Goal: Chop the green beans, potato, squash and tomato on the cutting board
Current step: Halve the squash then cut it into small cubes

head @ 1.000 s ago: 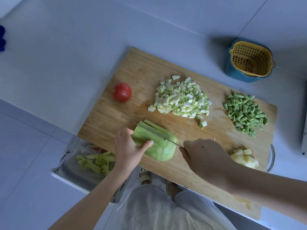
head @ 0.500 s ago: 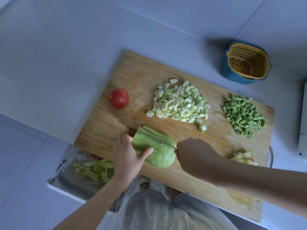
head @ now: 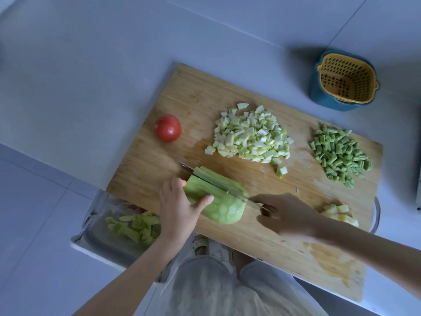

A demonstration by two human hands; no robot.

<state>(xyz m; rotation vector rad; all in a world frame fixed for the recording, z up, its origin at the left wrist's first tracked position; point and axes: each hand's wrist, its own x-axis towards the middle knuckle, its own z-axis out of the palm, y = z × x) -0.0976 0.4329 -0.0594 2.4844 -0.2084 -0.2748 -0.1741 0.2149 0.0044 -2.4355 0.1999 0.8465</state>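
1. Two hands work at the near edge. My left hand (head: 176, 206) holds the pale green peeled squash half (head: 224, 209), fingers bent over its left end and thumb pressed on its side. My right hand (head: 289, 215) is closed round the handle of the thin steel knife (head: 237, 194); the handle itself is hidden in my fist.
2. Also near: a clear tray of green peelings (head: 133, 225) below the board's left corner, and yellow potato cubes (head: 339, 213) on the board beside my right wrist.
3. The squash lies rounded side up on the rectangular bamboo cutting board (head: 182, 94), close to its front edge. The blade sits in it lengthwise, with some slabs cut on the far side.
4. For a good cut, I think my thumb should stay away from the blade line, the fingertips tucked, and each slab be equal in thickness.
5. Farther: a heap of small pale squash cubes (head: 250, 135) in the middle, a round red tomato (head: 168, 128) whole at the left, and a heap of short green bean pieces (head: 339, 153) at the right.
6. Farthest, off the board, a yellow perforated plastic basket (head: 346, 80) sits inside a dark blue bowl (head: 323, 100). I can read no brand, label or writing anywhere.
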